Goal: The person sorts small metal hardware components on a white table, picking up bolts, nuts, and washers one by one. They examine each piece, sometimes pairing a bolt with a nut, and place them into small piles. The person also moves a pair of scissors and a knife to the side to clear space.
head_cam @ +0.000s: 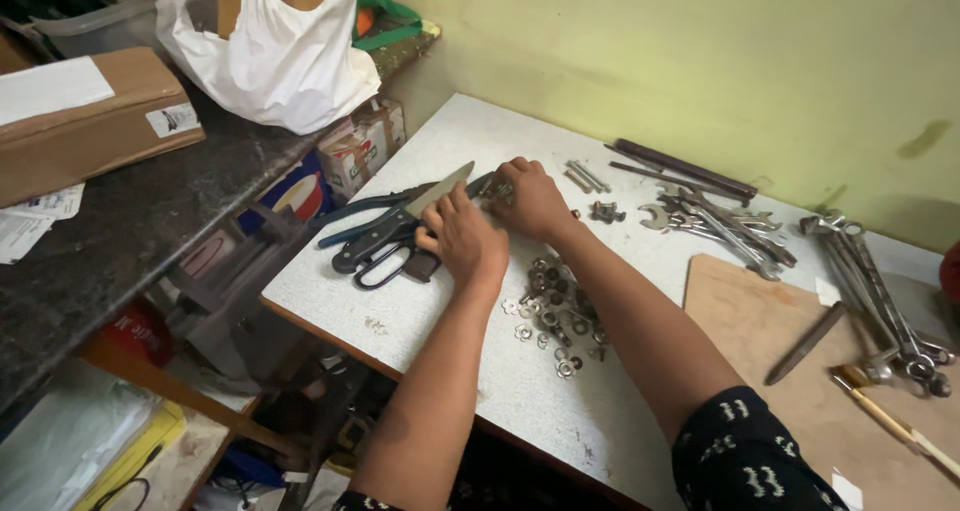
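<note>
Both hands are at the far-left part of the white table (420,311), working the tool cluster. Left hand (465,239) rests fingers-down on the black-handled scissors (395,233), pressing near the pivot; not a full grip, looks flat and curled on top. Right hand (530,199) sits just past the scissors' blade tip, fingers pinched together on something small and metallic; can't tell what exactly. Hands are close, nearly touching.

Step in hand, my read: sorting or lining up tools beside the scissors. Next move calls for a firmer hold on the small piece.

Scissors: long steel blade, closed, tip pointing to the wall, black loops toward the table edge. Blue-handled pliers (365,211) lie touching them on the far side. Washer and nut pile (555,316) sits near the scissors, under the right forearm. Spanners (720,226) well apart, to the right.
</note>
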